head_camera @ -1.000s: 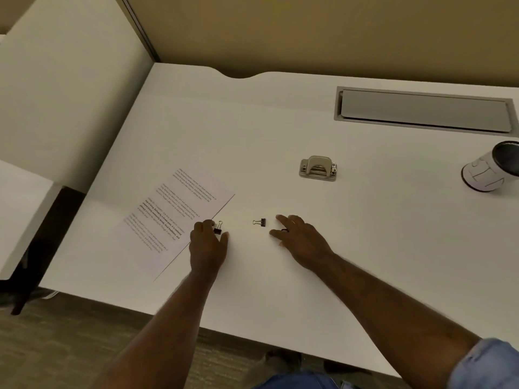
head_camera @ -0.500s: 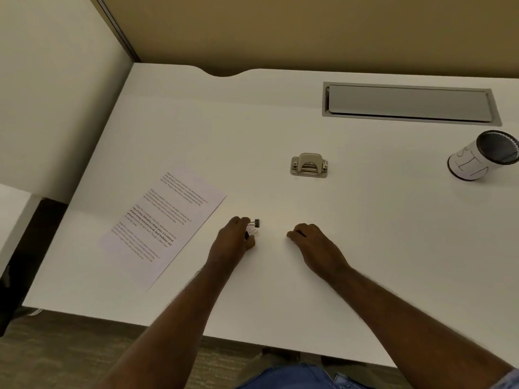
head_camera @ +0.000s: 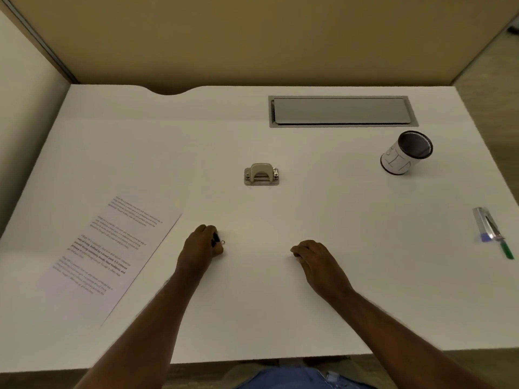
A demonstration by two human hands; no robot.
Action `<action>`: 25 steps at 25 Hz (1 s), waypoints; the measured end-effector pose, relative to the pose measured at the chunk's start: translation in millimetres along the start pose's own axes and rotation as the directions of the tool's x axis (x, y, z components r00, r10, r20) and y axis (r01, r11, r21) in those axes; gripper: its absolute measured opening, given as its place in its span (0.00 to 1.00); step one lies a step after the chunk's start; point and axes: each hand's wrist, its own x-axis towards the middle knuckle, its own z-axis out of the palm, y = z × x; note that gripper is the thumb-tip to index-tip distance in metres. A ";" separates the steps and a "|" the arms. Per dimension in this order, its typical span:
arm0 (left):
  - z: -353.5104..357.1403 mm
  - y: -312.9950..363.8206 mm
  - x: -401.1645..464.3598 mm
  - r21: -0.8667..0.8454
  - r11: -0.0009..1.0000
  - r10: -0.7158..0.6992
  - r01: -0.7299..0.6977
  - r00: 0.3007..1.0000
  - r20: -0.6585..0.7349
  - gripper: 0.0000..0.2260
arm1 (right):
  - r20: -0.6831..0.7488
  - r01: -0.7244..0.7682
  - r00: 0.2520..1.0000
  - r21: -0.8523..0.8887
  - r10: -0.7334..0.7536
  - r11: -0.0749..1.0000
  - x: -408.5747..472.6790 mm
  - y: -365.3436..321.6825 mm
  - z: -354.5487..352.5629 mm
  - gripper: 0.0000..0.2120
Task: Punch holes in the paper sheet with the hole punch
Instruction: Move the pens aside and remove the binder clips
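Note:
The printed paper sheet (head_camera: 112,254) lies flat and slanted at the desk's front left. A small metal hole punch (head_camera: 261,174) stands alone at mid-desk, beyond both hands. My left hand (head_camera: 200,248) rests just right of the sheet, closed around a small black binder clip (head_camera: 217,240) whose wire loop pokes out by my fingers. My right hand (head_camera: 316,262) lies on the desk further right with its fingers curled under; nothing shows in it. Neither hand touches the paper or the punch.
The white desk (head_camera: 280,304) has a grey cable hatch (head_camera: 341,110) at the back right. A tipped pen cup (head_camera: 404,154) sits below the hatch. A packaged green-handled tool (head_camera: 491,231) lies at the right edge. Partition walls close off the back and left.
My left hand slid right, away from the sheet, and gathered the loose binder clip from the middle of the desk. My right hand pulled back and curled its fingers.

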 end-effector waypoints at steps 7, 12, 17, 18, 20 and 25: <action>18.2 29.0 4.4 -0.103 0.994 -0.039 0.029 0.994 -0.100 0.07 | -0.132 -0.291 0.944 0.106 0.303 0.951 -47.8 81.1 -66.4 0.10; 22.2 51.6 9.3 0.078 0.996 -0.040 0.045 0.997 -0.070 0.06 | -0.151 -0.335 0.922 0.143 0.355 0.931 -63.6 149.6 -111.2 0.10; 72.1 129.8 -6.3 0.062 0.998 0.009 -0.007 1.000 -0.022 0.11 | -0.214 -0.363 0.887 0.228 0.410 0.903 -79.7 223.0 -153.4 0.09; 88.1 155.7 -7.3 0.057 0.997 0.055 -0.056 0.998 0.019 0.10 | -0.219 -0.372 0.879 0.238 0.423 0.897 -84.5 238.4 -160.1 0.10; 119.6 209.0 -10.1 -0.001 0.993 0.121 -0.121 0.990 0.066 0.08 | -0.219 -0.375 0.877 0.244 0.427 0.894 -93.4 266.1 -169.2 0.10; 165.7 291.7 -6.1 -0.291 0.955 0.048 -0.050 0.999 -0.012 0.05 | -0.229 -0.374 0.870 0.273 0.437 0.887 -106.8 300.2 -174.0 0.10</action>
